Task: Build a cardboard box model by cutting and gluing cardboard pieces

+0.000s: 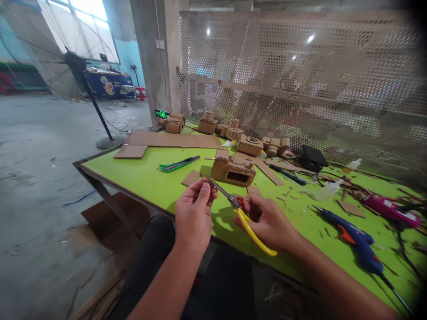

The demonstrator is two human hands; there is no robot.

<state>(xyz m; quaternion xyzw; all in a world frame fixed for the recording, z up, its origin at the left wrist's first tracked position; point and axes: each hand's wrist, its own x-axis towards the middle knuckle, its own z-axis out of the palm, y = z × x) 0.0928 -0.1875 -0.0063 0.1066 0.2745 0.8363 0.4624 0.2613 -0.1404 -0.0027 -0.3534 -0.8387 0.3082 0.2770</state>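
My right hand (267, 218) is wrapped around a pair of long-nose pliers (250, 229) with a yellow handle; a bit of red shows near its pivot. Their narrow jaws point up and left to the fingertips of my left hand (195, 213). Thumb and fingers of that hand are pinched together at the jaw tips, on something too small to make out. Just beyond the hands stands a cardboard camera model (233, 168) with a rectangular opening in its near side. A small cardboard piece (191, 178) lies flat beside my left fingers.
A green utility knife (178, 164) lies left of the model. Long cardboard sheets (173, 140) and several cardboard cameras (250, 144) line the back. On the right are a blue glue gun (353, 238), a pink tool (388, 209), bottles (328, 190), cords and scraps on the green table (133, 171).
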